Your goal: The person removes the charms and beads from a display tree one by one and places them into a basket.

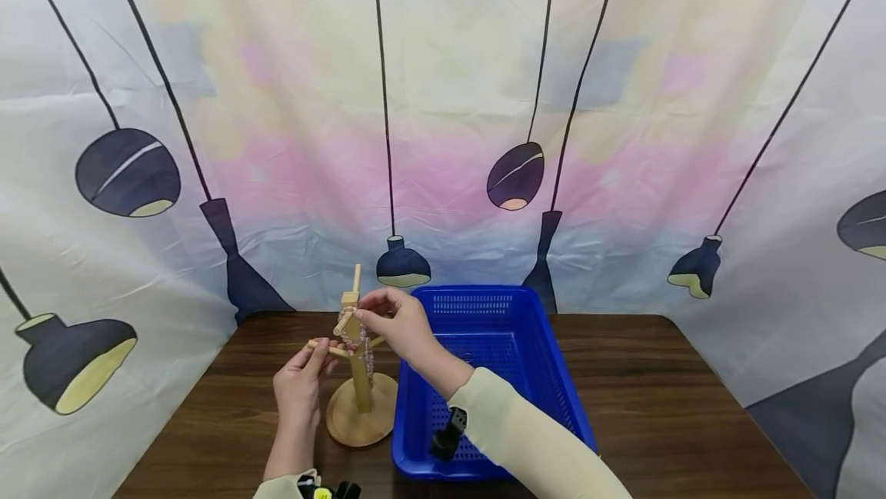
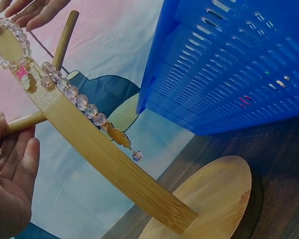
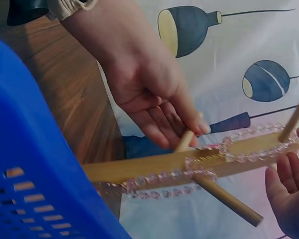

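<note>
A wooden stand with pegs [image 1: 362,387] stands upright on a round base. The left hand [image 1: 298,391] pinches its left peg [image 2: 25,123] between thumb and fingers. A bracelet of clear pink beads [image 2: 26,45] loops around the upper front peg [image 3: 296,117], with a small pink-and-white charm beside it. The right hand [image 1: 404,322] has its fingertips right at this loop; I cannot tell whether they pinch it. More pink beads [image 2: 82,102] hang lower on the post, ending in a gold charm [image 2: 118,135].
A blue plastic basket [image 1: 561,391] stands close to the right of the stand, under the right forearm. Small coloured items show through its slots in the left wrist view. The dark wooden table [image 1: 657,407] ends at a printed cloth backdrop [image 1: 457,99].
</note>
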The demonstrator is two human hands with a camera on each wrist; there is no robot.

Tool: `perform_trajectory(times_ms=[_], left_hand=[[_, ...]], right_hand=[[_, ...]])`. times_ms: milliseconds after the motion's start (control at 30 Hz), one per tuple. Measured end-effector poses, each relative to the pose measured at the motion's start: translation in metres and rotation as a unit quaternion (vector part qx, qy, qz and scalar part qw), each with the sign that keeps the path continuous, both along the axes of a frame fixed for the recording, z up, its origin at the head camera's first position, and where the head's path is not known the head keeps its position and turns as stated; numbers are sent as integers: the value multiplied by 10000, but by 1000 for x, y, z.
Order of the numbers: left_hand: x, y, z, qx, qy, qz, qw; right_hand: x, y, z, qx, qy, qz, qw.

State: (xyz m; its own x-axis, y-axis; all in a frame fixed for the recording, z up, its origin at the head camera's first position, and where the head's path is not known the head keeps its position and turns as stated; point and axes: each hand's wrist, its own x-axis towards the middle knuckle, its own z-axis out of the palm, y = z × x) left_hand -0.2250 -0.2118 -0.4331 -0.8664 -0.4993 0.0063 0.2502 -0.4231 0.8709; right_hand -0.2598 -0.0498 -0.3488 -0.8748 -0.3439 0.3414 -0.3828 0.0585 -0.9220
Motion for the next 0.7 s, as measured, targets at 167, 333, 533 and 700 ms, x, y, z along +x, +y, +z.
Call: perform_trajectory(times_ms=[167,333,533,700], left_hand=[[1,1,-1,-28,168,12,9999],[0,2,0,6,108,67,9999],[-1,3,-1,195,243,99,9995],[-3,3,-2,270,229,134,9993]], right_hand=[[3,-8,-6,-184,38,-118,9998],[5,-11,-10,-251,75,-278,9993],[7,-12,-12,-290,94,-450,9985],[7,-12,-11,-241,124,-585,9979]])
